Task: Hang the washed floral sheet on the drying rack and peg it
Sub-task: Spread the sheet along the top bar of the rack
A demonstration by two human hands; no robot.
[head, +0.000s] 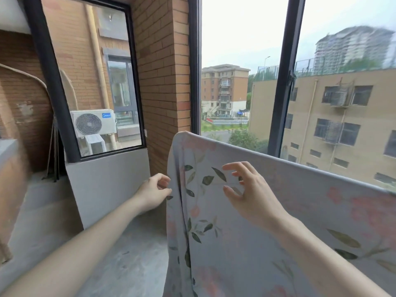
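Note:
The pale floral sheet [267,211], printed with pink flowers and green leaves, hangs draped over a rail that slopes from upper left down to the right; the rail itself is hidden under the cloth. My left hand [153,192] pinches the sheet's left hanging edge between thumb and fingers. In front of the sheet's face hovers my right hand [246,189], fingers spread and curled, holding nothing. No peg shows.
A grey low wall [107,179] and brick pillar [162,82] stand left of the sheet. Dark window frames [282,82] rise behind it, with buildings outside. Concrete floor [132,254] lies below. A board leans at the far left [21,93].

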